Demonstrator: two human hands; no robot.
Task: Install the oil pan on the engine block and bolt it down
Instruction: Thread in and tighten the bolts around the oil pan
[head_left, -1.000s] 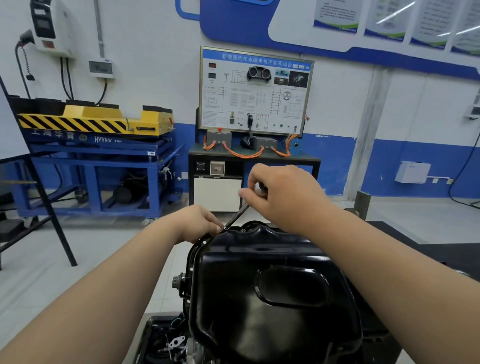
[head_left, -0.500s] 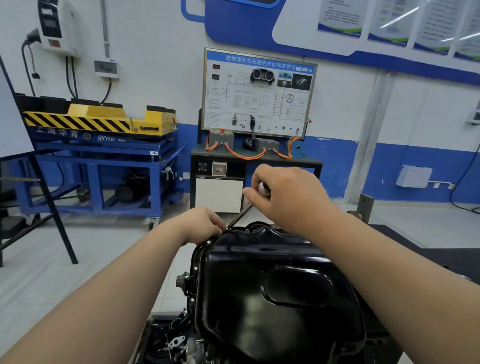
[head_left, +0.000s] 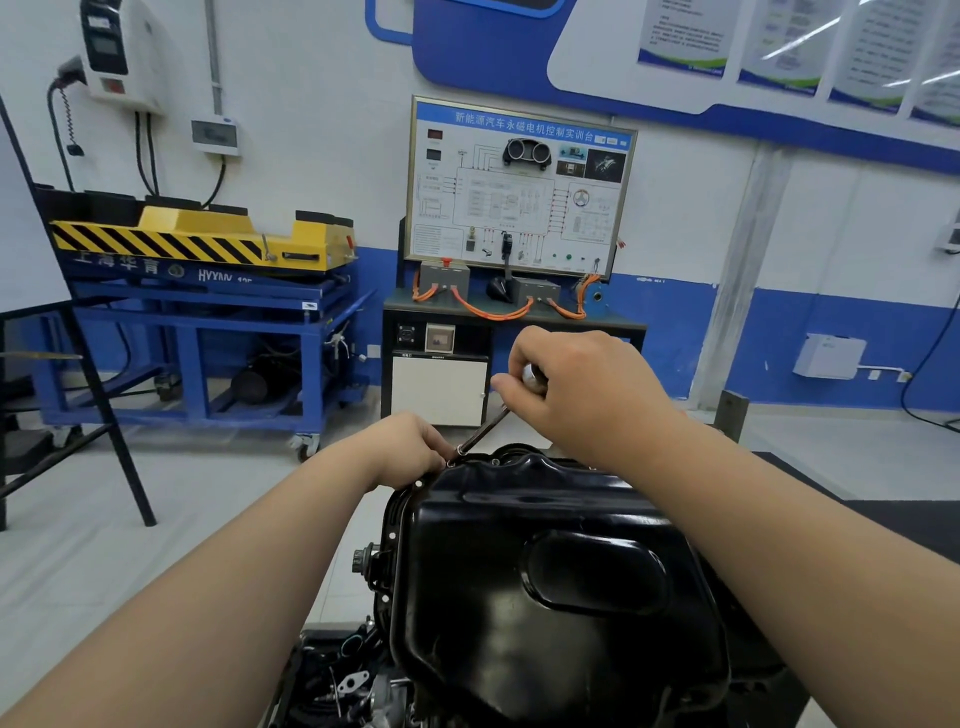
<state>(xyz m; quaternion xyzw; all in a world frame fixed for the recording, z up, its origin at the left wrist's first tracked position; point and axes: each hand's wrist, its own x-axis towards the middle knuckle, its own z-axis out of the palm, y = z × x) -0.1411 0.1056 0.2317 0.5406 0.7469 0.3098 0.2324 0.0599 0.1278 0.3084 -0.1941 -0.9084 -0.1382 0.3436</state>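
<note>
Your left hand (head_left: 410, 448) covers the spot where the driver's (head_left: 484, 427) tip meets the oil pan's (head_left: 545, 587) far-left flange; its fingers curl there, pinching what I cannot tell; your right hand (head_left: 587, 397) grips the driver's handle from above, shaft slanting down-left; the pan sits atop the largely hidden engine block (head_left: 370, 564).

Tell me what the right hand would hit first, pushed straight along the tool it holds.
Probably the far rim of the oil pan: the tool gripped by the right hand slants down to it, tip right beside the fingertips of the left hand. What sits under the tip is hidden.
</note>
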